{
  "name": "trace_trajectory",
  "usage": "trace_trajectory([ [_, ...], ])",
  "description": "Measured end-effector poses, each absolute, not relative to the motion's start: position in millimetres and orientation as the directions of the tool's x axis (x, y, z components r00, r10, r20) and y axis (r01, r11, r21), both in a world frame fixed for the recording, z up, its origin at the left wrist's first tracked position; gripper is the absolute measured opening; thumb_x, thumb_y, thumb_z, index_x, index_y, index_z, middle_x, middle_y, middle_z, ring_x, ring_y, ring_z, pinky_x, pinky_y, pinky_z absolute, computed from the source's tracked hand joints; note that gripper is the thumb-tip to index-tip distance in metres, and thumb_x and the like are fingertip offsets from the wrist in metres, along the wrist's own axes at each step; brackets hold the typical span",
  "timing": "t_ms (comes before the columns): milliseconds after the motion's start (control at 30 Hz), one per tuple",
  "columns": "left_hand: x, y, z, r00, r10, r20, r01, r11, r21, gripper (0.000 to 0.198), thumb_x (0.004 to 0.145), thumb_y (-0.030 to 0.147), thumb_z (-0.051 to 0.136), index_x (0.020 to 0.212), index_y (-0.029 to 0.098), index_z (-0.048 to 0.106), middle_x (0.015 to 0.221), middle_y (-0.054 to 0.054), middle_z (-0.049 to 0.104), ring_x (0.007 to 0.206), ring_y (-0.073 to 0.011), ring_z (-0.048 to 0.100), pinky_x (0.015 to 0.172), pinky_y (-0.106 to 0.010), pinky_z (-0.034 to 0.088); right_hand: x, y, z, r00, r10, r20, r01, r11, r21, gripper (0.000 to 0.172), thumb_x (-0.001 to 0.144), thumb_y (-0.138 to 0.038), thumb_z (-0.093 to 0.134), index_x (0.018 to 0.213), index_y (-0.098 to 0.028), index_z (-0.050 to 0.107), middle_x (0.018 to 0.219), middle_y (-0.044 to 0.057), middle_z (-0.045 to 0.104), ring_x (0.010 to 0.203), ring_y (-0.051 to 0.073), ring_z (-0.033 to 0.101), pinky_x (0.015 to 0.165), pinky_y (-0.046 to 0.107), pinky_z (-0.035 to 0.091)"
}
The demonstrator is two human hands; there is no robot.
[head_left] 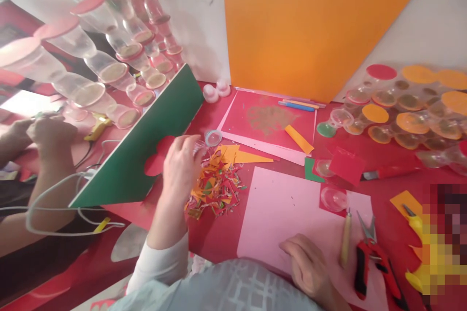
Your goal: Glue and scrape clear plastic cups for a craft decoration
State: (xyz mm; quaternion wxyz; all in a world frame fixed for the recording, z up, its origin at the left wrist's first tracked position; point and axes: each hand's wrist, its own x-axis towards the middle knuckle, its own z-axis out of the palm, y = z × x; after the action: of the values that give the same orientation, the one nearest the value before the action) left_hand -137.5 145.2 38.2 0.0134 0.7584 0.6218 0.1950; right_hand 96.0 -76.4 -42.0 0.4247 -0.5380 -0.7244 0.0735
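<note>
Over the left end of a pile of cut paper scraps (pixel 221 187), my left hand (pixel 181 167) is raised with its fingers bent together. A clear plastic piece shows by its fingertips, but its shape is too blurred to make out. A clear round lid or cup (pixel 213 138) lies just beyond those fingers. My right hand (pixel 306 263) rests on a pink sheet (pixel 272 211) with curled fingers, and nothing shows in them. A wooden-handled awl (pixel 345 243) and red-handled snips (pixel 372 257) lie to its right.
A green board (pixel 146 141) stands at left, with stacked clear cups (pixel 91 58) and a co-worker's hands (pixel 53 131) behind it. An orange board (pixel 310 39) leans on the wall. Cups with orange discs (pixel 412 102), a red cutter (pixel 396 171) and yellow-handled pliers (pixel 416 226) are at right.
</note>
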Motion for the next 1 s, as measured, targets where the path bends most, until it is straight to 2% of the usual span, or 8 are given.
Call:
trace_trajectory([
  [67,-149,152,43,0.05,0.958,0.283,0.968,-0.116,0.222,0.027,0.092,0.025,0.055,0.116,0.022,0.067,0.116,-0.012,0.069,0.103,-0.0286,0.069,0.087,-0.04,0.057,96,-76,-42,-0.052,0.843,0.535,0.71,0.408,-0.574,0.03,0.091,0.0,0.041,0.092,-0.023,0.061,0.064,0.002,0.066,0.055,0.017,0.064,0.056,0.028,0.054],
  [133,-155,158,44,0.059,0.971,0.23,0.982,-0.097,0.159,0.031,0.091,0.027,0.058,0.12,0.02,0.065,0.117,-0.015,0.069,0.105,-0.0319,0.068,0.086,-0.042,0.056,97,-76,-43,-0.05,0.848,0.527,0.694,0.409,-0.593,0.032,0.09,0.001,0.041,0.093,-0.023,0.061,0.065,0.002,0.067,0.055,0.017,0.064,0.056,0.028,0.053],
  [467,-128,168,45,0.225,0.972,-0.07,0.955,-0.234,-0.185,0.044,0.095,0.032,0.053,0.129,0.004,0.052,0.115,-0.024,0.068,0.11,-0.0387,0.062,0.095,-0.048,0.052,95,-76,-41,-0.043,0.898,0.438,0.714,0.335,-0.615,0.032,0.089,0.001,0.037,0.086,-0.022,0.06,0.064,0.002,0.063,0.057,0.017,0.058,0.055,0.029,0.046],
  [533,-127,169,42,0.222,0.973,-0.061,0.954,-0.23,-0.191,0.039,0.095,0.032,0.05,0.125,0.007,0.053,0.115,-0.022,0.066,0.108,-0.0368,0.063,0.095,-0.048,0.052,94,-75,-41,-0.021,0.898,0.439,0.724,0.317,-0.613,0.032,0.092,-0.002,0.037,0.081,-0.022,0.06,0.062,0.002,0.062,0.055,0.017,0.054,0.053,0.03,0.042],
  [633,-133,174,30,0.224,0.974,0.019,0.97,-0.221,-0.097,0.037,0.093,0.036,0.052,0.126,0.021,0.049,0.119,-0.015,0.062,0.107,-0.0337,0.064,0.09,-0.048,0.056,95,-73,-43,-0.009,0.895,0.446,0.724,0.313,-0.614,0.03,0.095,-0.007,0.039,0.079,-0.02,0.06,0.064,0.002,0.063,0.056,0.017,0.053,0.054,0.03,0.04],
  [800,-150,185,8,0.3,0.952,0.062,0.954,-0.3,-0.019,0.052,0.092,0.044,0.048,0.139,0.025,0.036,0.13,-0.02,0.052,0.111,-0.0384,0.061,0.083,-0.051,0.058,96,-72,-45,-0.004,0.898,0.441,0.738,0.3,-0.605,0.03,0.097,-0.012,0.041,0.077,-0.02,0.061,0.063,0.002,0.062,0.057,0.016,0.051,0.054,0.03,0.039],
  [900,-152,189,5,0.415,0.908,0.057,0.91,-0.414,-0.029,0.057,0.093,0.041,0.045,0.143,0.016,0.03,0.127,-0.024,0.053,0.12,-0.0403,0.056,0.093,-0.053,0.055,97,-71,-45,-0.003,0.894,0.448,0.737,0.304,-0.604,0.031,0.098,-0.013,0.04,0.077,-0.02,0.062,0.063,0.002,0.062,0.056,0.016,0.051,0.054,0.029,0.039],
  [1000,-146,188,8,0.386,0.921,0.062,0.923,-0.384,-0.035,0.054,0.093,0.03,0.043,0.14,0.005,0.032,0.132,-0.03,0.053,0.123,-0.0413,0.055,0.099,-0.054,0.052,96,-72,-45,-0.004,0.903,0.429,0.731,0.295,-0.615,0.031,0.098,-0.011,0.04,0.077,-0.02,0.062,0.064,0.003,0.062,0.057,0.016,0.052,0.054,0.029,0.04],
])
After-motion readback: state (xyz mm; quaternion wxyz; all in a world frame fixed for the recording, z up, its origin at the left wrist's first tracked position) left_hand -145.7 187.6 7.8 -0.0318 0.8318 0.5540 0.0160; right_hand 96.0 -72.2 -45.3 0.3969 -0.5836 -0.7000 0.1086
